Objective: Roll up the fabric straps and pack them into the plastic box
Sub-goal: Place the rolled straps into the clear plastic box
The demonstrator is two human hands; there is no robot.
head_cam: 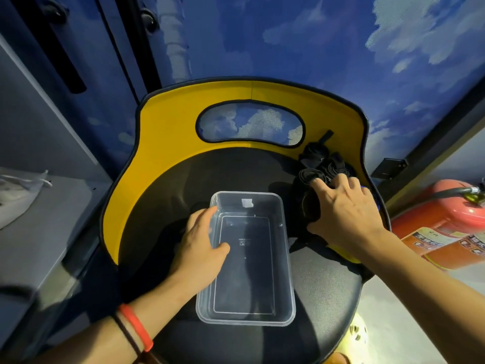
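A clear plastic box (284,258) stands empty on the dark seat of a chair (322,285), its long side running away from me. My left hand (199,248) grips the box's left wall, thumb inside and fingers outside. To the right of the box lies a heap of black fabric straps (317,164) against the yellow backrest (168,132). My right hand (349,214) rests on the near part of that heap, fingers curled over a dark bundle of strap. How tightly it holds the bundle is hard to see.
A red fire extinguisher (446,229) lies on the floor right of the chair. A grey shelf (39,232) with a white bag (15,195) is on the left. A blue cloud-patterned wall stands behind. Red and black bands circle my left wrist.
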